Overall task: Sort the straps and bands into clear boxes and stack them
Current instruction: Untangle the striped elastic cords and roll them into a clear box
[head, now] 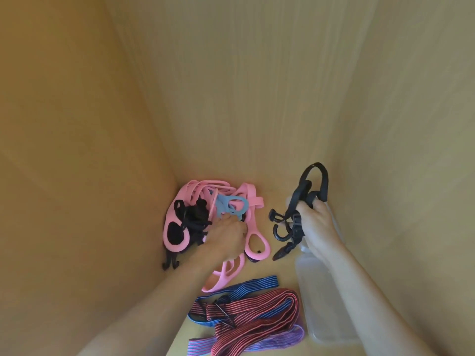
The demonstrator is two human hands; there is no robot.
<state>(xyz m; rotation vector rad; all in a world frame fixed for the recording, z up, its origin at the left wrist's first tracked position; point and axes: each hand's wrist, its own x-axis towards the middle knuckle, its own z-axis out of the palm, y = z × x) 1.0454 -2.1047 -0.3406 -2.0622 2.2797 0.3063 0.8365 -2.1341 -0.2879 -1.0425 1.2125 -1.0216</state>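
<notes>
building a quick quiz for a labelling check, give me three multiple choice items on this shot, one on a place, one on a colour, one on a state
1. Where do the striped straps lie?
A. in the far corner
B. nearest the camera, in front of the corner pile
C. hung on the back wall

2. What colour are most of the bands in the corner pile?
A. green
B. yellow
C. pink

3. What is the right hand doing?
A. gripping black hooked straps
B. lying flat and empty
C. pressing on the wall

Key: 1 B, they lie in the foreground, closer than the pile; 2 C, pink loops dominate the pile; 3 A, its fingers curl round the black hooked straps.
</notes>
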